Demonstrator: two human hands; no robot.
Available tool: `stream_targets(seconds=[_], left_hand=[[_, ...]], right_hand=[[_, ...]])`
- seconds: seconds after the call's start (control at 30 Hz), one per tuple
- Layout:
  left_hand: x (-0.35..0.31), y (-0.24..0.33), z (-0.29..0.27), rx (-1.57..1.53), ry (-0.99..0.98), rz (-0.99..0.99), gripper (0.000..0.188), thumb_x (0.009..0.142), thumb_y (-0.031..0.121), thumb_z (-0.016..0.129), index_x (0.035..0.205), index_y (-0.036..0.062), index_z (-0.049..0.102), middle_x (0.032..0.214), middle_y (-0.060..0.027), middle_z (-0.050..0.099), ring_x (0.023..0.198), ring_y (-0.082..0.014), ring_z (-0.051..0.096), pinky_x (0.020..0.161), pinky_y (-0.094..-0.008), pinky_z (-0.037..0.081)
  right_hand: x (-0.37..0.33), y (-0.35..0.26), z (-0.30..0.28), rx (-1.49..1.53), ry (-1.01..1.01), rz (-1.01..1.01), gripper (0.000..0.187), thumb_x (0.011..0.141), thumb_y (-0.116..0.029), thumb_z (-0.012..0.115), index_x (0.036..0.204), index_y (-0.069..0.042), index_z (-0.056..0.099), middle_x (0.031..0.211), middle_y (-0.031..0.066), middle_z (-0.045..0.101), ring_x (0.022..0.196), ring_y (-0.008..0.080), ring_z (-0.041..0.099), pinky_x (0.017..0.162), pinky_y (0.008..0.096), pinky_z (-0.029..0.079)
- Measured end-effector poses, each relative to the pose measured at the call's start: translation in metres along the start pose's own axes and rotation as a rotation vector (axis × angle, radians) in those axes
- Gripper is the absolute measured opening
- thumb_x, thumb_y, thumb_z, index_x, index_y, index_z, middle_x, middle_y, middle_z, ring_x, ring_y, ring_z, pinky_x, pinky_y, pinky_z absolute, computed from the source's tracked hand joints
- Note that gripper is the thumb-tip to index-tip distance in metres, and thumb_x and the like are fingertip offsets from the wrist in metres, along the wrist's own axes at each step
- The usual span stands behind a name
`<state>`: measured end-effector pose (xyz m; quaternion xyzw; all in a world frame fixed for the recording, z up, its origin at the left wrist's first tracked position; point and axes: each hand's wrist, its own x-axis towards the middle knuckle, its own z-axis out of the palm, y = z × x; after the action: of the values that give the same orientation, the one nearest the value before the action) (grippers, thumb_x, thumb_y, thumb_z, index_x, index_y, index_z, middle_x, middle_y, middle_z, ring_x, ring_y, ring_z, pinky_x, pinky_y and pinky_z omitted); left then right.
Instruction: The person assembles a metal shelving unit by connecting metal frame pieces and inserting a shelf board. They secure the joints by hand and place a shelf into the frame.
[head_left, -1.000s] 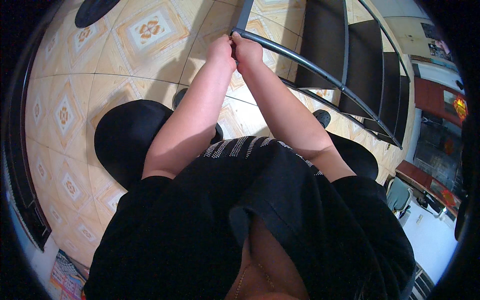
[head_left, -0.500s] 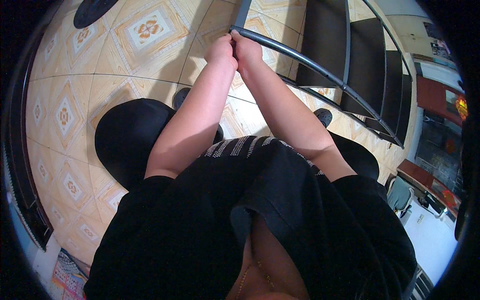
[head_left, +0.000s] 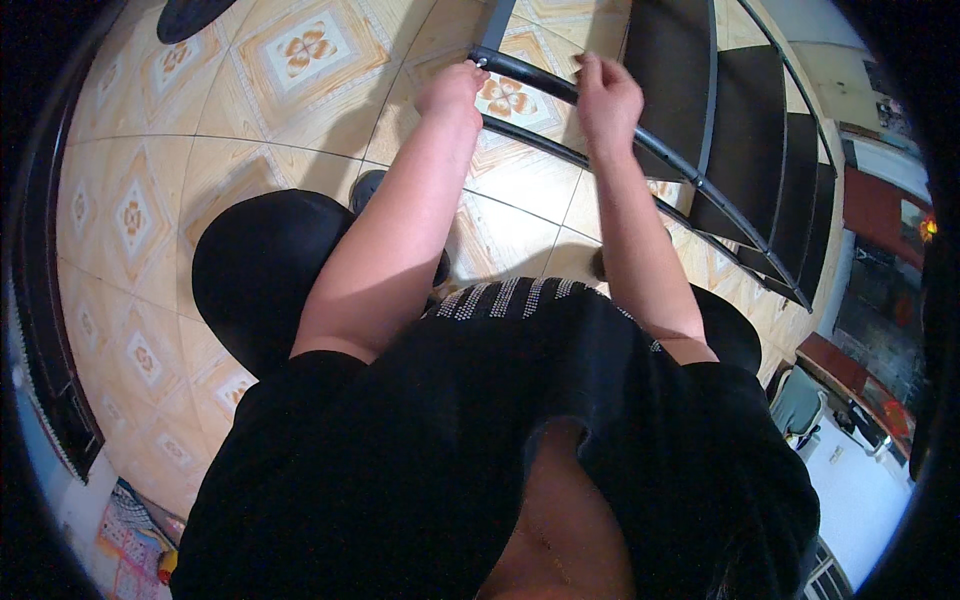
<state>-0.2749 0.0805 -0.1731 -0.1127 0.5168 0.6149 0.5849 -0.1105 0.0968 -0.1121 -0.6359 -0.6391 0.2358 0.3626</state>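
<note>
A black metal tube (head_left: 540,78) runs from a corner at the upper middle toward the lower right, part of a rack with dark shelf boards (head_left: 668,90). My left hand (head_left: 452,92) is closed at the tube's upper-left end, its fingertips at the corner joint. A small shiny bolt head (head_left: 482,62) shows beside them. My right hand (head_left: 610,108) is over the tube, farther right, apart from the left. Its fingers are curled together, with thumb and forefinger close at the top; whether anything small is between them is hidden.
A second black tube (head_left: 535,138) runs alongside, nearer me. Patterned tiles (head_left: 130,215) cover the floor, and my black-clad knee (head_left: 270,240) is at left. A dark round object (head_left: 190,15) lies at the upper left. A white surface (head_left: 850,470) stands at the right.
My right hand has left the tube's corner, where both hands were together, and moved right. My left hand remains at the corner. The bolt head now shows there.
</note>
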Motion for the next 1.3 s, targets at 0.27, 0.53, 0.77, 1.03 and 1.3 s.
stream_targets(seconds=[0.27,0.53,0.77,1.03,1.3], left_hand=[[-0.026,0.001,0.011,0.373,-0.081,0.107,0.013,0.085,-0.006,0.053,0.096,0.0000,0.052,0.102,-0.0154,0.064,0.087,-0.0239,0.066,0.068,-0.0292,0.051],[-0.048,0.020,-0.024,0.041,-0.147,0.085,0.042,0.099,0.011,0.030,0.139,-0.0015,0.026,0.134,-0.0176,0.045,0.125,-0.0261,0.045,0.105,-0.0435,0.027],[-0.060,0.015,-0.040,0.027,-0.497,-0.012,0.033,0.099,0.012,0.032,0.129,0.0006,0.042,0.129,-0.0164,0.050,0.113,-0.0264,0.050,0.100,-0.0434,0.034],[-0.100,0.032,-0.046,0.208,-0.620,0.070,0.039,0.099,0.023,0.037,0.131,0.0016,0.040,0.132,-0.0112,0.049,0.116,-0.0217,0.047,0.099,-0.0398,0.030],[-0.053,0.012,-0.050,0.352,-0.282,-0.098,0.032,0.096,0.043,0.047,0.112,0.0173,0.056,0.112,0.0020,0.060,0.111,-0.0126,0.047,0.100,-0.0422,0.024]], right_hand=[[0.017,0.050,0.007,-0.679,-0.172,-0.053,0.046,0.095,-0.042,0.036,0.091,-0.011,0.070,0.083,0.0137,0.068,0.082,0.0324,0.065,0.089,0.0439,0.041],[0.000,0.041,0.000,-0.240,0.105,-0.242,0.026,0.088,-0.033,0.057,0.087,-0.011,0.070,0.082,0.0112,0.069,0.077,0.0277,0.065,0.084,0.0407,0.042],[-0.073,-0.031,0.022,0.454,-0.479,-0.081,0.022,0.084,-0.018,0.070,0.098,-0.001,0.065,0.077,0.0038,0.066,0.067,0.0093,0.061,0.061,0.0254,0.048],[-0.081,-0.038,0.024,0.751,-0.564,0.195,0.015,0.088,-0.011,0.065,0.093,0.003,0.063,0.079,0.0064,0.067,0.069,0.0103,0.063,0.063,0.0245,0.051],[-0.072,-0.028,0.051,0.503,-0.233,-0.032,0.014,0.081,-0.011,0.070,0.091,-0.003,0.066,0.077,0.0058,0.067,0.067,0.0108,0.062,0.062,0.0258,0.050]])
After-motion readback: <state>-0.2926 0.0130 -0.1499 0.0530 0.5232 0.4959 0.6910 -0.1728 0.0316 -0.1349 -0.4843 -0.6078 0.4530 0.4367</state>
